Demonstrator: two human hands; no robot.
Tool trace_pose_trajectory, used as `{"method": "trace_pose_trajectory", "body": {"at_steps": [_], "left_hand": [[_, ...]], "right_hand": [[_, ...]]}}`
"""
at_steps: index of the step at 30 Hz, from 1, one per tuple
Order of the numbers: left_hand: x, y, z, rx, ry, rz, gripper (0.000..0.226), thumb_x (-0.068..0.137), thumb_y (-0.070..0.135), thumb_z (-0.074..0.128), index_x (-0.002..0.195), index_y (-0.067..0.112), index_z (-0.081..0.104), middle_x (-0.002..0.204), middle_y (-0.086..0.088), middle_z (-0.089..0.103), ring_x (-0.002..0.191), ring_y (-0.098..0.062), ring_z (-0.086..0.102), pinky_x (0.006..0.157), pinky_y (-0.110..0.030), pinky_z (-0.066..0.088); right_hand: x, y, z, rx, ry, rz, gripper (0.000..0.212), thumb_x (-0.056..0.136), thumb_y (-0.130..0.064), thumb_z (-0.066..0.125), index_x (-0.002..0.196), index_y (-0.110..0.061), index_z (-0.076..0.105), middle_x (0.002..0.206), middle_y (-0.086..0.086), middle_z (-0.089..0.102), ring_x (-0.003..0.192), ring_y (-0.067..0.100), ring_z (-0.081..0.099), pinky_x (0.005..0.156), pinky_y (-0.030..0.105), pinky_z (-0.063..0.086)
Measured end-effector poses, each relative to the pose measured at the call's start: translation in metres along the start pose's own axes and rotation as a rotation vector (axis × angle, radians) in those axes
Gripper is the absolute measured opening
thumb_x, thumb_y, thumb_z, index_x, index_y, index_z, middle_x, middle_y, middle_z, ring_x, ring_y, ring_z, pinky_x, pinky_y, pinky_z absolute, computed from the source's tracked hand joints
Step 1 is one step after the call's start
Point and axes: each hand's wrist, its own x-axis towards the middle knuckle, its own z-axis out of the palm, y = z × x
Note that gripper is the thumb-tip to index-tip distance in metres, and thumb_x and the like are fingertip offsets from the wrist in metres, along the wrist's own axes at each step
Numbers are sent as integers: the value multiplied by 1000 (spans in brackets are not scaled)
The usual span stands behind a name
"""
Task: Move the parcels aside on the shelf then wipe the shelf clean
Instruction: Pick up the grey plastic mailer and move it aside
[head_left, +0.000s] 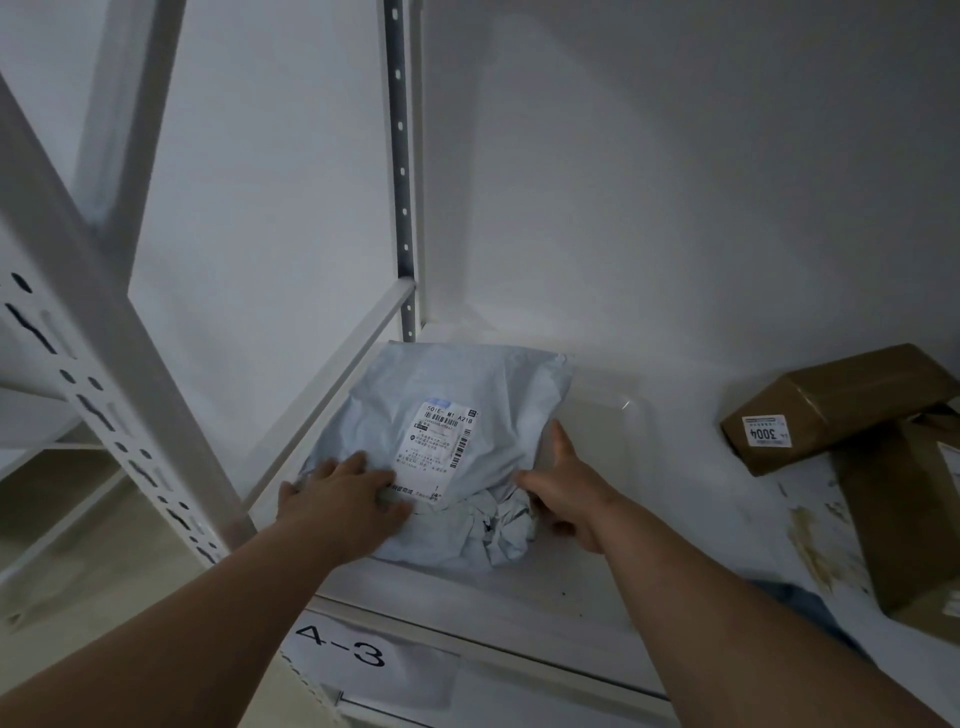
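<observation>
A pale grey plastic mailer parcel (452, 395) with a white address label lies in the left back corner of the white shelf (649, 519). My left hand (337, 499) rests flat on its near left part, fingers spread. My right hand (566, 488) grips the parcel's right edge, thumb on top and fingers curled at its side. A flat white parcel (608, 415) lies partly under the mailer to the right. Two brown taped parcels sit at the right: one tagged 3004 (831, 405), leaning on a larger one (914, 525).
A white upright post (119, 364) with slots stands at the left front, and a grey slotted rail (402, 182) rises at the back corner. Yellowish stains (815, 545) mark the shelf near the brown parcels. A label reading 4-3 (343, 654) hangs on the shelf's front edge.
</observation>
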Motion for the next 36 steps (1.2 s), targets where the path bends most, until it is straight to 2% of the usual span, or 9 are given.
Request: {"method": "trace_pose_trajectory", "body": {"at_steps": [2,7,12,16,20,24,28,32,36], "left_hand": [[0,-2,0,14,-3,-6,61,83,75,29,136,46,37,145,12,34,138,-27,30,108,-57,27],[2,-1,0,51,-33,-20,62,81,73,33,138,46,34,147,11,33,138,-30,30,109,-57,25],[-1,0,-5,19,-34,-45,58,83,68,39,135,43,39,145,12,36,139,-29,30,111,-62,18],[-3,2,-6,-4,-17,-39,64,80,69,40,138,42,34,150,11,30,141,-29,27,111,-63,15],[-10,19,-2,28,75,89,80,81,80,30,148,46,5,162,8,-2,149,-23,0,115,-60,1],[-14,33,7,102,-64,150,83,78,83,27,148,49,-3,162,8,-9,148,-25,-10,115,-59,-1],[-14,38,8,131,-83,117,83,79,79,38,148,47,5,162,8,-3,148,-28,-3,114,-62,2],[-12,51,4,20,64,135,82,76,66,49,147,44,14,160,8,6,148,-20,3,115,-59,3],[-13,69,5,-1,85,135,77,75,69,47,144,42,25,159,10,12,147,-20,8,115,-58,4]], "right_hand": [[-2,-1,-4,-64,-9,29,105,79,-44,67,151,-42,-9,148,8,44,119,26,53,81,32,43],[-11,2,-2,-376,-82,36,97,90,-59,51,154,-24,-14,156,9,34,138,27,40,110,31,34],[-6,13,6,-491,-74,81,128,51,-95,23,153,-27,-14,160,6,25,141,28,35,114,45,30],[-4,14,3,-500,-20,88,110,71,-85,31,154,-25,-11,159,7,27,141,28,35,114,46,30],[-8,12,-3,-509,-35,48,93,89,-67,40,152,-31,-17,155,13,33,136,29,43,111,40,34],[-15,13,-7,-678,8,-69,79,95,-50,40,143,-53,-22,145,9,47,117,29,57,102,45,43],[-20,19,-6,-922,-39,-107,75,93,-38,49,150,-50,1,146,8,37,128,32,44,106,46,36],[-20,18,-7,-768,191,-212,47,95,-39,38,143,-42,37,141,8,41,128,32,41,106,45,35],[-28,24,-7,-867,144,-271,67,85,-65,45,146,-38,31,145,8,35,132,34,34,111,48,28]]}}
